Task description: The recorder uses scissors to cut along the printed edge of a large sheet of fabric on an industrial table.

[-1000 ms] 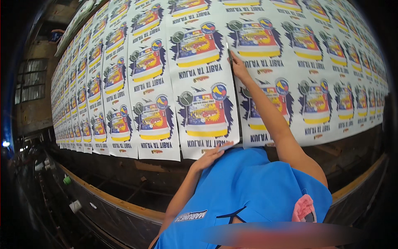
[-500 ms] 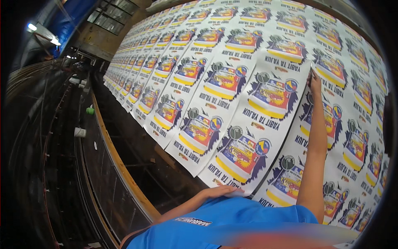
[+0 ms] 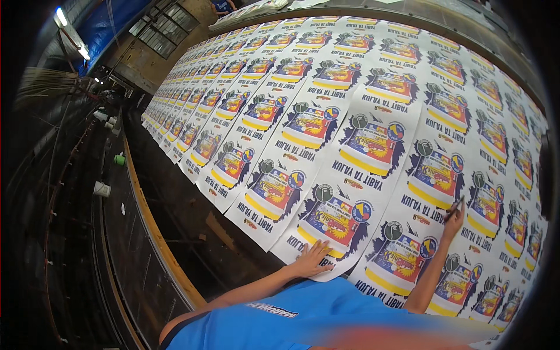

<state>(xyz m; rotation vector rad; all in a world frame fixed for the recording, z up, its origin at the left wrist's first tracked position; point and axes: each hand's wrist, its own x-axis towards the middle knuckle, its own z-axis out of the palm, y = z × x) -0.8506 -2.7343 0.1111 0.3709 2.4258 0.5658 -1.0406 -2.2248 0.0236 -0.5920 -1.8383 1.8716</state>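
My left hand point(image 3: 313, 260) lies with its fingers spread on the near end of a printed strip point(image 3: 291, 240), close to my body. A slim dark tool point(image 3: 453, 211) with a pale tip is in my closed right hand point(image 3: 454, 223), which is over the prints to the right; its exact kind is too small to make out. The white printed sheet point(image 3: 402, 201) beneath both hands bears repeated yellow, red and blue emblems. Its left part lies in long strips side by side, with uneven ends overhanging the near edge.
A long wooden rail point(image 3: 142, 204) curves along the left. Beyond it a white bucket point(image 3: 102, 189) and a green container point(image 3: 119, 159) stand in a dark area. Stacked sheets point(image 3: 248, 13) and part of another person point(image 3: 222, 7) appear at the far edge.
My right hand has drawn back toward me along the sheet with the tool. My left hand has moved from the strip's near edge onto its surface, fingers spreading. The view has shifted slightly.
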